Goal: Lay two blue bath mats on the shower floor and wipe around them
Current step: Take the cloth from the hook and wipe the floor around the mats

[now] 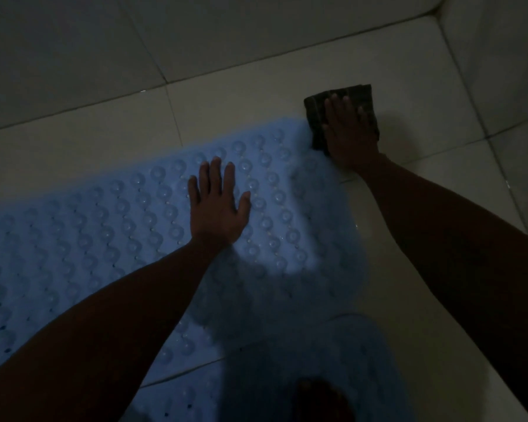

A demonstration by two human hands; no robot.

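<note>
I judge laying done: left hand point(217, 208) flat on the bumpy blue rubber bath mat point(104, 233), second blue mat point(333, 360) nearer. Right hand point(348, 129), fingers straight, presses a dark folded cloth point(316, 114) on the pale tiled floor point(409, 208); wiping unfinished.

Bare floor tile point(226, 111) runs open between the blue bath mat point(104, 223) and back wall point(134, 41), also right of the mat. Side wall point(506, 56) closes the corner. Dark cloth point(365, 92) blocks the mat's far corner.
</note>
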